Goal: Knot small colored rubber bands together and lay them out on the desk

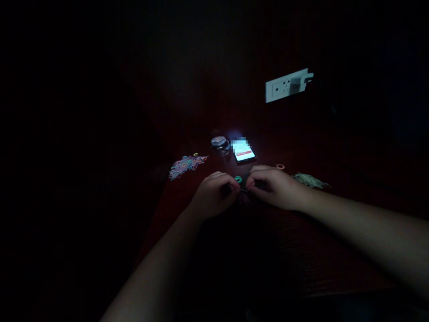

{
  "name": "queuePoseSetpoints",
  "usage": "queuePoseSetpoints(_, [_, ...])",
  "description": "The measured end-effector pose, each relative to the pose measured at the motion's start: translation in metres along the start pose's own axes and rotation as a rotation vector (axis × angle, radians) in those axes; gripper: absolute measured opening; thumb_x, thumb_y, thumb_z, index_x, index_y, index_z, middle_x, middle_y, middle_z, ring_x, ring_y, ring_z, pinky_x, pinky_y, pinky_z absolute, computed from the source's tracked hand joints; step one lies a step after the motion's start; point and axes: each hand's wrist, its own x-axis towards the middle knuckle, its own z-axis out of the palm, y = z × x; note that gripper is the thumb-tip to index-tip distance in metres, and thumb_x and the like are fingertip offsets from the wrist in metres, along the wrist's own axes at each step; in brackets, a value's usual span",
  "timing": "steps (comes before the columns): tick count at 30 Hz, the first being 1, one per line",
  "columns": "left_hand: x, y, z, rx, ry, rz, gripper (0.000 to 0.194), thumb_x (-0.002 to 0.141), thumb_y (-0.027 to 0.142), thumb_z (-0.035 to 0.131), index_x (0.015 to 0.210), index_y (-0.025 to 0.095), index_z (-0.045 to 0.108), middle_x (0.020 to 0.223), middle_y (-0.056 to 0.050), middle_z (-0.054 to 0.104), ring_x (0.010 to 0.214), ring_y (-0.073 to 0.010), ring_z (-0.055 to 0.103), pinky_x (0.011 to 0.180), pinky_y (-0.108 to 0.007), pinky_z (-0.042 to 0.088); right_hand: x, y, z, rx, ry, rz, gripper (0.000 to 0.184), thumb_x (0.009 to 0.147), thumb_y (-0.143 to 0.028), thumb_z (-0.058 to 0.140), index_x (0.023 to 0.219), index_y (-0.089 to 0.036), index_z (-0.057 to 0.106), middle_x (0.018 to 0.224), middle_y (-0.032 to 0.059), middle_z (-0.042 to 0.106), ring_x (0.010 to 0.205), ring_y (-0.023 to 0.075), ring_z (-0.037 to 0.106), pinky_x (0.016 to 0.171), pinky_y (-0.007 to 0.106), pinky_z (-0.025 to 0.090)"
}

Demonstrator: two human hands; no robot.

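In dim light, my left hand [217,192] and my right hand [273,187] face each other low over the dark red table. Each is closed in a pinch, and a thin pale strand [243,190], apparently a rubber band, runs between their fingertips. Just beyond the fingers lies a small green ring-shaped band [238,179]. A few dark pinkish bands [245,200] show faintly under the hands. Behind my right wrist is a pile of pale greenish bands [310,180], and an orange-pink ring [280,166] lies beyond that hand.
A lit phone [244,152] lies past the hands, beside a round lidded container [219,144]. Off to the left spreads a heap of multicoloured rubber bands [187,165] near the table's left edge. A white socket panel [286,86] is at the back right. Deep shadow hides the surroundings.
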Motion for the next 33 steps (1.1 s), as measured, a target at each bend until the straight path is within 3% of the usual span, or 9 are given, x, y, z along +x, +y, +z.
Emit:
queuePoseSetpoints(10, [0.001,0.000,0.001,-0.006,0.022,0.003,0.004,0.084,0.020,0.061,0.082,0.019,0.064,0.079,-0.001,0.067,0.076,-0.0145,0.059,0.072,-0.029,0.045,0.000,0.000,0.000,0.017,-0.048,-0.002,0.008,0.083,-0.016,0.059,0.081,-0.018,0.067,0.078,0.0026,0.061,0.074,0.0151,0.056,0.069,0.028,0.043])
queuePoseSetpoints(23, [-0.001,-0.003,0.003,-0.049,-0.068,-0.019,0.001,0.079,0.018,0.063,0.079,0.018,0.063,0.075,0.000,0.066,0.072,-0.0135,0.057,0.071,-0.028,0.043,0.002,0.001,0.001,-0.005,0.029,0.068,0.009,0.083,-0.016,0.057,0.079,-0.018,0.064,0.079,0.0025,0.063,0.072,0.0149,0.057,0.067,0.027,0.042])
queuePoseSetpoints(33, [0.001,-0.002,0.000,-0.090,-0.086,-0.023,0.010,0.080,0.017,0.063,0.070,0.017,0.060,0.069,0.001,0.061,0.069,-0.0129,0.053,0.066,-0.027,0.040,0.005,0.014,-0.004,-0.104,0.123,0.152,0.012,0.085,-0.020,0.055,0.074,-0.018,0.060,0.077,0.0033,0.061,0.072,0.0167,0.056,0.066,0.029,0.041])
